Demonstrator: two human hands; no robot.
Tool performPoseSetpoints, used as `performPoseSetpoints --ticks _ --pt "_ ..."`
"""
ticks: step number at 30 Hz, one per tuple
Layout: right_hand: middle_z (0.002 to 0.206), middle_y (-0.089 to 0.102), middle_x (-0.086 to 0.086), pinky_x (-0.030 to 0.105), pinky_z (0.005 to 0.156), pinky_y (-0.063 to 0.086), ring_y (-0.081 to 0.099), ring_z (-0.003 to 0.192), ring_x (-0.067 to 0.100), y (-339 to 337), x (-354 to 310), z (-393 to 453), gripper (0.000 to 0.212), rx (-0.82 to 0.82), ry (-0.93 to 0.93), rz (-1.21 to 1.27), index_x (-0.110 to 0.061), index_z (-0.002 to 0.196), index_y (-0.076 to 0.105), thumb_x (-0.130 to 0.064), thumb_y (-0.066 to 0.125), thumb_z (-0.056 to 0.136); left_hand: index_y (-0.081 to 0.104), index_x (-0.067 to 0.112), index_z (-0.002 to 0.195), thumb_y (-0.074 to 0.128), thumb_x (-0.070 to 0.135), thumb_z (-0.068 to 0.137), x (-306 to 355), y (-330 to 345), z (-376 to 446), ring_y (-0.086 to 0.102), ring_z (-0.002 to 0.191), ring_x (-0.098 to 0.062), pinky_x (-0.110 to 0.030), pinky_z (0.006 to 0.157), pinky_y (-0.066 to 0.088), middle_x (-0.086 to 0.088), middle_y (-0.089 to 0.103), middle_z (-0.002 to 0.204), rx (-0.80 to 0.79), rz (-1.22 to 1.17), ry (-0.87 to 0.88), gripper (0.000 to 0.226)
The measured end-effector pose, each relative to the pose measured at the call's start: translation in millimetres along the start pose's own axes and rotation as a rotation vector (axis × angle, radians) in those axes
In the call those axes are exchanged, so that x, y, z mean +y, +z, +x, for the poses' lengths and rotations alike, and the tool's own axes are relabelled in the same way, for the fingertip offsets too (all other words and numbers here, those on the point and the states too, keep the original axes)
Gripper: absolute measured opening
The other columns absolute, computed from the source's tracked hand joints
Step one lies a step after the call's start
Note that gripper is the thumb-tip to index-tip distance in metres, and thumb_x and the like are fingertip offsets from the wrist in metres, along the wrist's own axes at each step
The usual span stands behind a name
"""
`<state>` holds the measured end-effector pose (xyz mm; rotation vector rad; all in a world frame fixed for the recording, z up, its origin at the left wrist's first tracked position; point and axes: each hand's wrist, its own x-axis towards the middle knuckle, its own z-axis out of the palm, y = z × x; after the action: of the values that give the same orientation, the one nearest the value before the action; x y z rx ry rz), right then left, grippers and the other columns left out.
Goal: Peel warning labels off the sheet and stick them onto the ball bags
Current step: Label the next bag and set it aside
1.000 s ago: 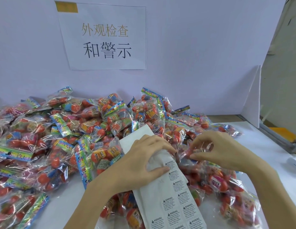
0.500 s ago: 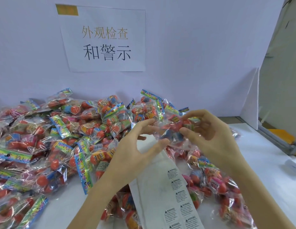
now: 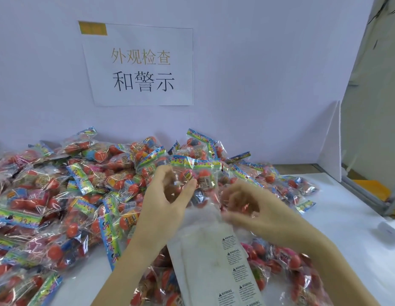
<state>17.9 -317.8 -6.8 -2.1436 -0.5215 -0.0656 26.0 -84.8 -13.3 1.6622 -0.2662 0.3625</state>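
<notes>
The ball bag (image 3: pixel 195 173) now stands upright above the label sheet (image 3: pixel 211 257), raised since a moment ago. My left hand (image 3: pixel 168 195) pinches its clear plastic; my right hand (image 3: pixel 247 208) has dropped lower, fingers curled on the bag's edge, over the bench (image 3: pixel 346 228).

1. My right hand (image 3: pixel 243 206) is motion-blurred; its fingertips cannot be made out.
2. The white backing sheet of warning labels (image 3: pixel 214 268) runs off the bottom edge.
3. The label print is too small to read.
</notes>
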Motion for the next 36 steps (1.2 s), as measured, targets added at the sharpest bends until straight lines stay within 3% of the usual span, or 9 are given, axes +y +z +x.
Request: performPoseSetpoints --ticks 2,4,9,12,16,22,25,29,36 --pt "0.101 0.064 -0.021 0.015 0.071 0.049 0.061 0.082 0.003 -0.8 3.2 -4.0 0.062 -0.216 0.046 -0.13 -0.049 0.12 0.056 -0.067 0.086 0.069 0.053 0.028 0.13 0.068 0.03 0.099 -0.9 1.2 0.6 0.072 0.095 -0.022 -0.05 0.098 0.056 -0.002 0.072 0.103 0.012 -0.038 -0.025 0.035" --pt "0.097 0.06 -0.022 0.011 0.068 0.045 0.059 0.078 0.001 3.3 5.2 -4.6 0.066 -0.255 0.044 -0.172 -0.05 0.122 0.053 -0.063 0.089 0.068 0.039 0.031 0.145 0.059 0.02 0.105 -0.9 1.3 0.5 0.074 0.088 -0.018 -0.047 0.097 0.056 -0.001 0.074 0.097 0.02 -0.079 -0.027 0.046" --pt "0.085 0.067 -0.01 0.027 0.07 0.055 0.063 0.073 0.009 6.6 10.0 3.0 0.036 -0.059 0.046 -0.049 -0.045 0.107 0.062 -0.036 0.087 0.083 0.041 0.045 0.141 0.06 0.026 0.106 0.4 -4.3 2.5 0.072 0.101 -0.029 -0.053 0.106 0.052 -0.003 0.073 0.106 0.029 -0.098 -0.064 0.044" --pt "0.083 0.069 -0.008 0.03 0.07 0.056 0.065 0.072 0.011 7.0 13.5 4.7 0.028 -0.022 0.042 -0.091 -0.041 0.105 0.065 -0.04 0.085 0.085 0.049 0.027 0.14 0.066 0.037 0.099 1.9 -3.6 3.0 0.073 0.094 -0.033 -0.054 0.093 0.058 0.001 0.075 0.102 0.038 -0.099 -0.062 0.046" --pt "0.081 0.069 -0.01 0.028 0.068 0.054 0.066 0.071 0.009 6.4 15.0 3.6 0.025 -0.034 0.051 -0.104 -0.039 0.106 0.067 -0.044 0.082 0.087 0.051 0.029 0.126 0.072 0.049 0.083 4.1 -1.2 1.8 0.077 0.089 -0.025 -0.035 0.071 0.056 -0.002 0.076 0.094 0.053 -0.103 -0.055 0.052" --pt "0.1 0.074 -0.015 0.022 0.079 0.055 0.071 0.09 0.01 13.8 1.0 5.2 0.027 0.251 -0.102 0.031 -0.041 0.115 0.071 -0.055 0.069 0.092 0.056 0.034 0.127 0.077 0.043 0.082 6.5 4.1 -1.7 0.07 0.105 -0.004 -0.033 0.094 0.06 0.018 0.073 0.11 0.012 -0.099 -0.022 0.05" --pt "0.101 0.078 -0.007 0.019 0.079 0.055 0.074 0.091 0.011 18.7 -10.3 4.2 0.035 0.218 -0.135 0.315 -0.042 0.112 0.071 -0.065 0.07 0.086 0.055 0.034 0.13 0.08 0.044 0.078 6.6 7.5 -4.1 0.069 0.116 -0.022 -0.041 0.097 0.059 0.003 0.073 0.122 -0.03 -0.13 -0.063 0.059" --pt "0.087 0.076 -0.005 0.015 0.069 0.051 0.069 0.077 0.008 23.2 -14.9 6.4 0.016 0.298 -0.124 0.376 -0.037 0.097 0.07 -0.052 0.074 0.091 0.062 0.012 0.123 0.082 0.035 0.08 11.7 3.5 -2.3 0.073 0.085 -0.025 -0.03 0.077 0.06 -0.009 0.077 0.107 -0.125 -0.217 -0.108 0.052" --pt "0.089 0.071 -0.007 0.017 0.073 0.051 0.065 0.081 0.01 19.8 -18.4 3.2 0.014 0.296 -0.146 0.36 -0.033 0.102 0.069 -0.045 0.066 0.095 0.062 0.012 0.088 0.071 0.033 0.089 13.3 0.8 0.0 0.075 0.067 -0.021 -0.02 0.071 0.058 -0.002 0.077 0.077 -0.104 -0.34 -0.115 0.023"
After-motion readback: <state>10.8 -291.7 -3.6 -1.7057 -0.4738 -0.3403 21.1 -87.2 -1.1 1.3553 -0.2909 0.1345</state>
